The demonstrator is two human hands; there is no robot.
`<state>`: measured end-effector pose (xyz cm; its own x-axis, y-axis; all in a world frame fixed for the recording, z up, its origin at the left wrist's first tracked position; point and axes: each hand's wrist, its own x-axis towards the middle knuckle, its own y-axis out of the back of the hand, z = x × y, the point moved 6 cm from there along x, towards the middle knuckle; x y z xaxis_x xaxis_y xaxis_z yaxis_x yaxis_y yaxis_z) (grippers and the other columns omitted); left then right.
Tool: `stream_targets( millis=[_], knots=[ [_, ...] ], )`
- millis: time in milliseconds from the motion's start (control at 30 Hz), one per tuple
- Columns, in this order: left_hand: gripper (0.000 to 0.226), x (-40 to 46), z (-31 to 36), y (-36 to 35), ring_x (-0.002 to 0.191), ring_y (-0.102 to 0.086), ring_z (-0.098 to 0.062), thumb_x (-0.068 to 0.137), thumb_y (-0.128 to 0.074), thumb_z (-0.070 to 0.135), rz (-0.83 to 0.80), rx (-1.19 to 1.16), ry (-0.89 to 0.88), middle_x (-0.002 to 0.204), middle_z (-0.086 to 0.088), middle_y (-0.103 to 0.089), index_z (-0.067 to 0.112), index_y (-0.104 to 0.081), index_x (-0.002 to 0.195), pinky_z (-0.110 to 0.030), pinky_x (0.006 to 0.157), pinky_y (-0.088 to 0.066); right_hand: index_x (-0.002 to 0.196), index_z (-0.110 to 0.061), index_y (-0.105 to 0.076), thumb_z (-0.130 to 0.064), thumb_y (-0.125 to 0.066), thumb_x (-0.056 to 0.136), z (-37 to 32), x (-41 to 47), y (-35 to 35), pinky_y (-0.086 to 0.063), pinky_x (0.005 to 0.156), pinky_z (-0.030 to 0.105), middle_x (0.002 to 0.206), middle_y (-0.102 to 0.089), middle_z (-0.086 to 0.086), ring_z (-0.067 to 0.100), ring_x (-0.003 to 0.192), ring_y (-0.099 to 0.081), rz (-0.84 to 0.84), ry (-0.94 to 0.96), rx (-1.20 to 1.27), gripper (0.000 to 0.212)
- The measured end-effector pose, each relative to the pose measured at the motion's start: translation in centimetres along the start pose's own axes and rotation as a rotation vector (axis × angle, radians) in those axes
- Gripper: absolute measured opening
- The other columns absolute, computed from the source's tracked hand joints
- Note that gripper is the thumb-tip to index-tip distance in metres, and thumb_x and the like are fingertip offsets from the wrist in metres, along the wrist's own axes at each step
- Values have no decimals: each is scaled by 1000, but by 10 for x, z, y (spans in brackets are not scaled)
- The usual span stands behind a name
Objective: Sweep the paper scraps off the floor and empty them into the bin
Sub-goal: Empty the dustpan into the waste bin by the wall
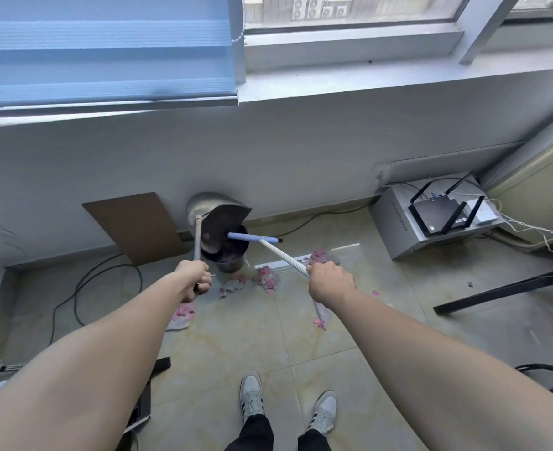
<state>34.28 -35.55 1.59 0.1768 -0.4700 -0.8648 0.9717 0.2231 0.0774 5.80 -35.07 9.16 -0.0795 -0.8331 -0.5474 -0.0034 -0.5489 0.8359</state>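
Head view: the emptying step is in hand. The left grip (197, 281) is closed round the dustpan (218, 222) handle; the pan is tipped over the bin (228, 255) just beyond it. The right grip (328, 279) clasps the broom (255, 237) shaft, which runs up-left to its head across the bin mouth. Paper scraps (267, 277) lie between and below both grips; another sweep is likely needed next.

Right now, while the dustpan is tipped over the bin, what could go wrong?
1. The bin is narrow; scraps may slide past its rim from the tilted dustpan.
2. The broom head reaches across the bin's mouth and could flick scraps out.
3. Pink scraps lie beside the bin; a step could scatter them.
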Motion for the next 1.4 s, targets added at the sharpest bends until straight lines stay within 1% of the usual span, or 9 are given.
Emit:
stream_targets(
  millis=[67,334,567,767,967,1101,1201,1301,1401],
  knots=[
    [25,-1,-3,-5,25,-19,-6,96,-26,-1,6,8,1,52,2,-23,11,-38,78,-9,30,-15,135,-18,-52,-9,-41,94,5,-1,-5,-40,74,33,123,-56,8,29,113,-56,-16,-15,8,43],
    [30,-7,-7,-26,22,-18,-5,98,-24,1,-42,-142,6,36,6,-23,15,-32,74,-8,27,-12,129,-18,-56,-7,-44,92,21,-4,-11,-43,73,34,121,-57,10,30,113,-56,-49,-25,23,41],
    [28,-12,-12,-35,22,-19,-5,99,-23,3,-56,-230,29,36,7,-22,15,-34,76,-7,27,-12,131,-17,-54,-11,-40,97,31,-6,-7,-43,76,35,120,-56,10,31,113,-56,-31,-17,24,37],
    [30,-19,-3,-42,20,-24,-5,103,-24,12,-173,-523,77,32,6,-26,16,-35,75,-15,21,-16,133,-18,-51,-15,-39,99,37,-5,-8,-44,77,35,119,-56,10,30,112,-56,-39,-19,92,36],
    [40,-36,-4,-57,21,-25,-5,103,-27,15,-237,-807,88,31,6,-25,18,-31,64,-14,22,-18,124,-15,-56,-12,-44,92,43,-2,-21,-54,71,36,79,-37,5,31,94,-63,-138,-97,216,35],
    [45,-37,-7,-60,20,-28,-6,104,-33,23,-272,-1011,138,30,6,-29,19,-29,59,-13,23,-21,118,-16,-59,-12,-46,91,51,-3,-26,-52,57,33,81,-48,6,30,78,-67,-166,-135,293,30],
    [49,-41,-15,-64,20,-28,-6,103,-38,27,-285,-1150,136,30,6,-31,17,-32,55,-13,24,-24,115,-10,-59,-8,-40,92,55,-3,-35,-43,39,24,75,-55,12,22,46,-56,-225,-172,427,30],
    [63,-47,-25,-67,20,-30,-6,101,-42,27,-319,-1280,124,30,6,-31,12,-37,41,-13,24,-25,121,-3,-56,-3,-33,92,57,-1,-43,-39,38,19,67,-57,18,18,32,-46,-311,-210,588,38],
    [64,-55,-32,-64,20,-30,-6,101,-43,26,-316,-1340,107,30,6,-31,12,-36,39,-14,24,-25,117,1,-52,-2,-31,94,60,-5,-40,-37,36,14,72,-56,17,14,20,-38,-353,-233,666,31]
  ],
)
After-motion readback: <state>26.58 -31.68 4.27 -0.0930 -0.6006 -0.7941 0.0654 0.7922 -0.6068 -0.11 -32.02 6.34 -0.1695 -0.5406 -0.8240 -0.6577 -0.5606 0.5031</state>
